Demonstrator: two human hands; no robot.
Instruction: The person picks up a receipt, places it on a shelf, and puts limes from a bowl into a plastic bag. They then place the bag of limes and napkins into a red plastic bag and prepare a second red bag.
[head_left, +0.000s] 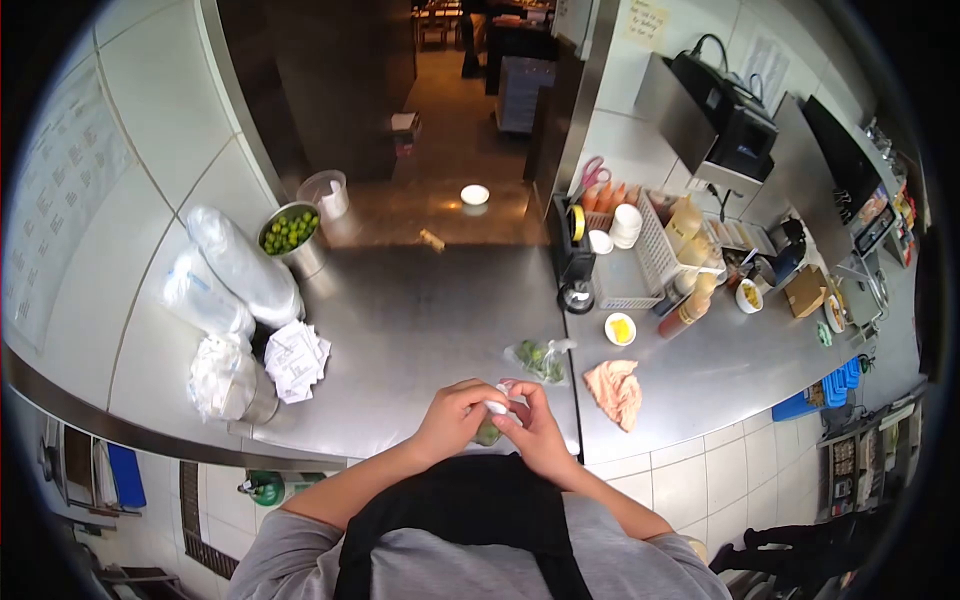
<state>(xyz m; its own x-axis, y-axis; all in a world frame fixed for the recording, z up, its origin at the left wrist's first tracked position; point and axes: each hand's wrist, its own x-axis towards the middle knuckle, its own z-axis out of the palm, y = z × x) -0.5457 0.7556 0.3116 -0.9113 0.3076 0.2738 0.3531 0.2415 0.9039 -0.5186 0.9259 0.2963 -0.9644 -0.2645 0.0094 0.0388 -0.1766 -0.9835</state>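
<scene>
Close to my body, at the counter's front edge, both hands meet around a small clear plastic bag (488,433) with something green inside. The fingers of my left hand (458,415) pinch its gathered white top from the left. From the right, my right hand (537,425) closes its thumb and fingers on the same top. Part of the bag is hidden by my fingers. Just beyond my right hand lies another knotted clear bag (540,360) of green pieces on the steel counter (410,320).
Left stand a metal pot of green limes (290,232), rolls of plastic bags (240,262) and a stack of paper slips (296,360). Right are a tape dispenser (574,255), a white basket (628,285), a sauce bottle (685,315), a yellow-filled cup (620,329) and a cloth (614,393).
</scene>
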